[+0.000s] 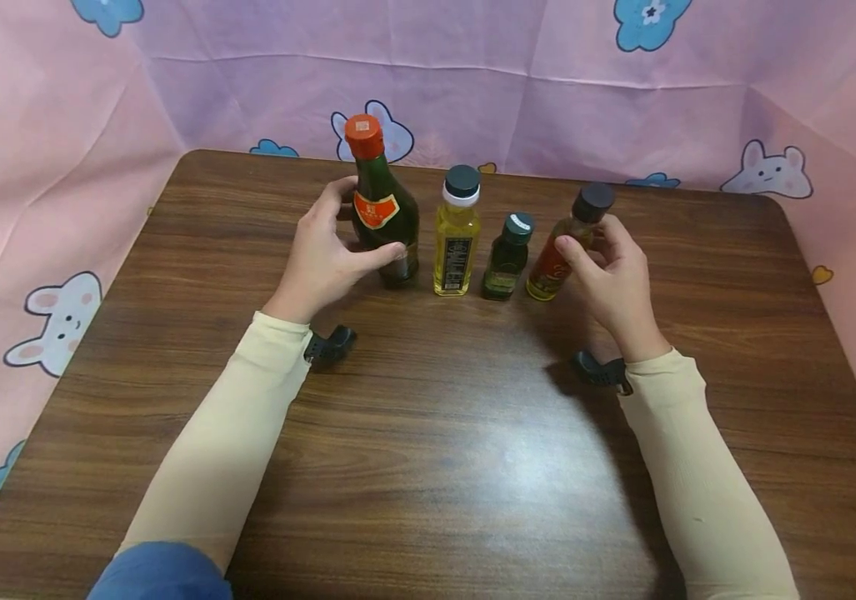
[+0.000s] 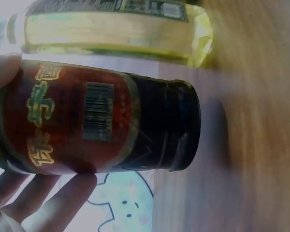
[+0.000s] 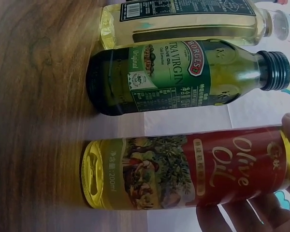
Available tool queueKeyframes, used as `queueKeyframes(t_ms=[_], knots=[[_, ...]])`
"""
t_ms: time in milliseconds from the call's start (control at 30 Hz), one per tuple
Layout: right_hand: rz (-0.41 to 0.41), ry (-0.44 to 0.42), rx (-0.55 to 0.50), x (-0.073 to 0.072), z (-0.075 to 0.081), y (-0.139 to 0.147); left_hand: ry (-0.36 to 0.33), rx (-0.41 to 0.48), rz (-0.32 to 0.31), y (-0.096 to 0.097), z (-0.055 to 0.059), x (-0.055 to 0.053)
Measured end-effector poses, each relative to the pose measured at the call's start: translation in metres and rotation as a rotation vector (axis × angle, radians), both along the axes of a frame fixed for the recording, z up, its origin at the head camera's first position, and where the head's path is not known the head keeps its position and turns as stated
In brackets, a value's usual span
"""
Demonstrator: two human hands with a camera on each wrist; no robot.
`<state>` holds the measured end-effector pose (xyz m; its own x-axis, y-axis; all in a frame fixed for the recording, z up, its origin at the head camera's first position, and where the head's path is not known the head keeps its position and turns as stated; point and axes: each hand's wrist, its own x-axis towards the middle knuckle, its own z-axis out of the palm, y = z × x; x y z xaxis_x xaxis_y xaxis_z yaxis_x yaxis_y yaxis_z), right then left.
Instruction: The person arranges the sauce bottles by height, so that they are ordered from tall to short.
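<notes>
My left hand [image 1: 326, 258] grips a dark green bottle [image 1: 386, 204] with a red cap, thumb across its front and fingers behind. In the left wrist view this bottle [image 2: 77, 118] shows a red label with a barcode. My right hand [image 1: 611, 271] holds an olive oil bottle [image 1: 553, 265] with a black cap and red label, tilted a little. Its base shows in the right wrist view, where the fingers [image 3: 237, 212] wrap its upper part. Between the hands stand a clear bottle of yellow oil [image 1: 454, 242] and a small green olive oil bottle [image 1: 504, 265].
The bottles form a row toward the far side of a brown wooden table [image 1: 412, 467]. A pink and lilac cloth [image 1: 458, 92] with cartoon rabbits hangs behind and beside the table. Dark straps with small devices [image 1: 332, 343] sit on both wrists.
</notes>
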<state>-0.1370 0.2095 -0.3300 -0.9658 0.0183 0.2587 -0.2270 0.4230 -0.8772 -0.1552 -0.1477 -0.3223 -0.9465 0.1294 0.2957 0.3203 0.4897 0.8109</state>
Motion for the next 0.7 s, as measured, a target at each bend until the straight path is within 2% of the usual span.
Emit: queueKeyframes(t_ms=[233,467,700], knots=[[0.007,-0.026,-0.003,0.001,0.0,0.0,-0.052,-0.028,0.006,-0.012,0.004,-0.017],[0.019,-0.022,0.021,0.002,-0.002,-0.001,-0.035,-0.051,0.039,-0.023,0.008,-0.034],[0.034,-0.009,0.023,0.001,0.0,0.002,-0.047,-0.092,0.061,-0.024,0.012,-0.05]])
